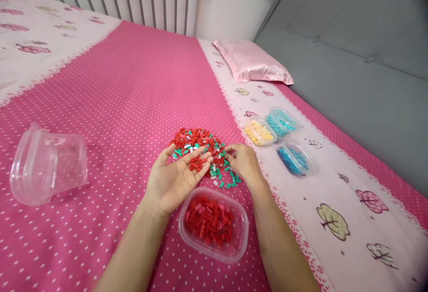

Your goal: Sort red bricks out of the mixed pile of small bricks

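Note:
A heap of small toy bricks, mostly red with green, white and pink ones mixed in, lies on the bedspread. My left hand is palm up at the heap's near side, fingers stretched out, and carries a few red toy bricks on its fingers. At the right edge of the heap, my right hand has thumb and fingertips drawn together; whatever is between them is hidden. Just below the hands stands a clear plastic tub partly filled with red and some pink bricks.
To the right are three clear tubs: one of yellow bricks, one of turquoise bricks, one of dark blue bricks. Stacked clear tubs lie on their side at left. A pink pillow rests against the grey headboard.

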Motion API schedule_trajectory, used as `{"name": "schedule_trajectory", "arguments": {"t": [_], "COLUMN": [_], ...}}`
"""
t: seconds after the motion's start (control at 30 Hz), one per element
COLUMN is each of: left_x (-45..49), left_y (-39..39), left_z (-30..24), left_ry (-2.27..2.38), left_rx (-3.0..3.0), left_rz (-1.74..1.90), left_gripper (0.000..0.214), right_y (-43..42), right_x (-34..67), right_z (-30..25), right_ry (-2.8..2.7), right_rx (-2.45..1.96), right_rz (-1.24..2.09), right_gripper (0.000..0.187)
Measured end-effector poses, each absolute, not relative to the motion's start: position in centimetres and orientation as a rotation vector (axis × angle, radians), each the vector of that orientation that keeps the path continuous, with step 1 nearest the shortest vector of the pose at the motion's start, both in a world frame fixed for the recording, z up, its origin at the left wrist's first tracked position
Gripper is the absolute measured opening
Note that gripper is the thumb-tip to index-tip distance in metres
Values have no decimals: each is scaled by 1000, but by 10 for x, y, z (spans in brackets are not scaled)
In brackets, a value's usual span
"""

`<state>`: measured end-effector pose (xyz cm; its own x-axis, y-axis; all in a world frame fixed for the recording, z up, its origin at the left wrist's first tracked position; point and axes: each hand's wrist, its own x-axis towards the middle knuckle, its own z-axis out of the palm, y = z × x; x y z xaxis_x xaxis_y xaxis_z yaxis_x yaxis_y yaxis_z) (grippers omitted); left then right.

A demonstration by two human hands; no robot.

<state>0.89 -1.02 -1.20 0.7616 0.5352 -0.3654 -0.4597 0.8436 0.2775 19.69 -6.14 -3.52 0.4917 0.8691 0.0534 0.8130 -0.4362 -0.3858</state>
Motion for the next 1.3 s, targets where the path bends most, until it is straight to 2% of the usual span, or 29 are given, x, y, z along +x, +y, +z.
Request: {"name": "schedule_trajectory", "arguments": {"t": [0.67, 1.07, 1.3], "left_x": [9, 9, 8], "left_y": [-10, -10, -10], "left_z": [-14, -11, -14], "left_ry": [444, 447, 401], "left_rx": [170, 178, 168], "left_rz": [540, 538, 533], "left_gripper": [58, 58, 58], "right_y": [-74, -73, -74], "right_x": [219, 192, 162], "right_z": [-30, -7, 6], "right_ry": [-1139, -1164, -1234], "right_rx": [-2360, -1637, -1427], "right_rz": [219, 482, 527], "right_gripper": [6, 9, 10]}}
